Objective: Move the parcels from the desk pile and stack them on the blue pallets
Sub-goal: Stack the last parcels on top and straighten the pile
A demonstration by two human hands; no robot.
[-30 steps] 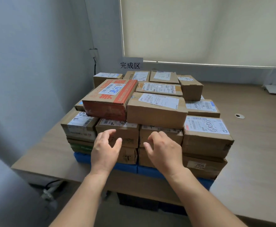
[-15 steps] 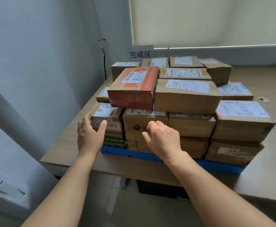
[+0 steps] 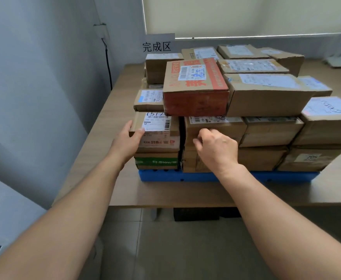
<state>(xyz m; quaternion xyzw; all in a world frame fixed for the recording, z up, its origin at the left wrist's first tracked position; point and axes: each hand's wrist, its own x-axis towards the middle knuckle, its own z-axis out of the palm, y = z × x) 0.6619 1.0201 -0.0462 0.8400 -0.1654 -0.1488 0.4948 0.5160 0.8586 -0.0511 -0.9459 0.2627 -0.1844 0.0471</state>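
Note:
Several cardboard parcels are stacked in layers on a blue pallet point(image 3: 161, 176) that lies on a wooden desk point(image 3: 165, 196). A red-sided parcel point(image 3: 194, 102) sits on top at the front. My left hand point(image 3: 128, 143) grips the front-left corner of a labelled parcel point(image 3: 161, 136) in the middle layer, thumb on its front face. My right hand point(image 3: 216, 149) rests with curled fingers against the front of the neighbouring brown parcel point(image 3: 232, 128). Below the labelled parcel lies a green-banded box point(image 3: 157, 162).
A white sign with black characters point(image 3: 158, 45) stands behind the stack. A grey wall point(image 3: 34, 87) with a black cable point(image 3: 108, 63) runs along the left. A drawn window blind point(image 3: 246, 15) hangs behind. Tiled floor point(image 3: 175, 249) lies below the desk edge.
My left hand moved up and right from the desk's left side onto the labelled parcel's corner. My right hand stayed at the brown parcel's front. The view drew closer.

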